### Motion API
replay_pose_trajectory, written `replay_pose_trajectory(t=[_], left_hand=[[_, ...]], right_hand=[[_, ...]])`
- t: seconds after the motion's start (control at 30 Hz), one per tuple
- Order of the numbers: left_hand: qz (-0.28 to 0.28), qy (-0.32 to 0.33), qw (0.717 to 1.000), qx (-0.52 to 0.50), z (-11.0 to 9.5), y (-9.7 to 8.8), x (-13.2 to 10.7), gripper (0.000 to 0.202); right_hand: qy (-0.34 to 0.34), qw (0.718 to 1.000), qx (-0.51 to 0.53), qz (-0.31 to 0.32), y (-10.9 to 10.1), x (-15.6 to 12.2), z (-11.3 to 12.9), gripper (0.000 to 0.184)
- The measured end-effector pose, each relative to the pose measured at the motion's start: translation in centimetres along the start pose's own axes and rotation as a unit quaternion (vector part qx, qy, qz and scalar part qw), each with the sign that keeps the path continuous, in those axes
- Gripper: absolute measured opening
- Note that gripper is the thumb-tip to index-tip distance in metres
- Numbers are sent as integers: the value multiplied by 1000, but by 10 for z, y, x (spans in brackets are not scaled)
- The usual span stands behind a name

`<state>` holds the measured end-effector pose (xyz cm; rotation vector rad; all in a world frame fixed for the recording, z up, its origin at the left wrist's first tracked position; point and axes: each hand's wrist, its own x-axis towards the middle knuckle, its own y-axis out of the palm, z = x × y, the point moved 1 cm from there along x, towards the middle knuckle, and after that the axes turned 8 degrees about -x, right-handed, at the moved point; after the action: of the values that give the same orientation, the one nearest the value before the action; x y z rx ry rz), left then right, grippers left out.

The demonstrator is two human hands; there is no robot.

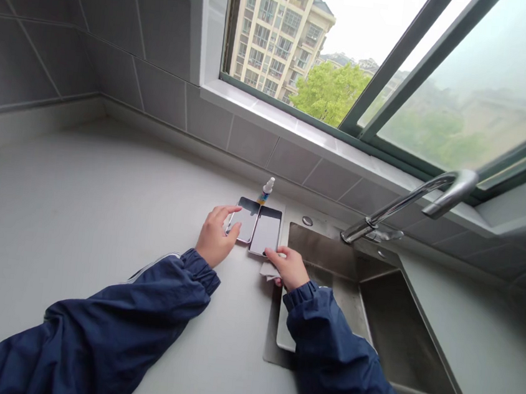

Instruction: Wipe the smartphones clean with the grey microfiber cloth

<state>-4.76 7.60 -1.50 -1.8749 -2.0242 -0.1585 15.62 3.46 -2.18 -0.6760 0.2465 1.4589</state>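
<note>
Two dark-framed phones lie side by side on the counter, their screens reflecting pale light. My left hand [217, 235] is at the left phone [245, 221], thumb and fingers apart over its left and lower part, holding nothing. At the lower right corner of the right phone [267, 230] is my right hand [289, 267], its fingers closed on a folded light grey cloth [269, 271]. The cloth hangs out below the fingers. Just behind the phones stands a small spray bottle [266, 189] with a white top and a blue and yellow label.
A steel sink [417, 338] is set into the white counter [77, 221] on the right, with a chrome faucet [398, 202] behind it. A round metal button [307, 220] sits near the sink's back corner. Grey wall tiles and a sliding window [380, 65] rise behind.
</note>
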Motion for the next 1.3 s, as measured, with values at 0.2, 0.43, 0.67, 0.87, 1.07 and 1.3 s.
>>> replay_pose_trajectory(t=[0.2, 0.43, 0.67, 0.87, 1.07, 1.3], left_hand=[[13, -3, 997, 73, 12, 0, 4, 46], [12, -11, 993, 115, 7, -1, 2, 51], [10, -90, 992, 87, 18, -7, 23, 61], [24, -147, 985, 82, 25, -8, 39, 75], [40, -152, 983, 91, 18, -5, 44, 93], [68, -216, 974, 5, 7, -4, 44, 106]], right_hand=[[-8, 998, -52, -18, -12, -4, -3, 35], [-85, 996, 9, -26, -20, -22, -17, 57], [-145, 983, 111, -37, -3, -32, -24, 67], [-165, 976, 133, -40, 6, -35, -30, 59], [-178, 974, 135, -35, 5, -33, -35, 53], [-166, 973, 158, -31, 5, -33, -34, 51]])
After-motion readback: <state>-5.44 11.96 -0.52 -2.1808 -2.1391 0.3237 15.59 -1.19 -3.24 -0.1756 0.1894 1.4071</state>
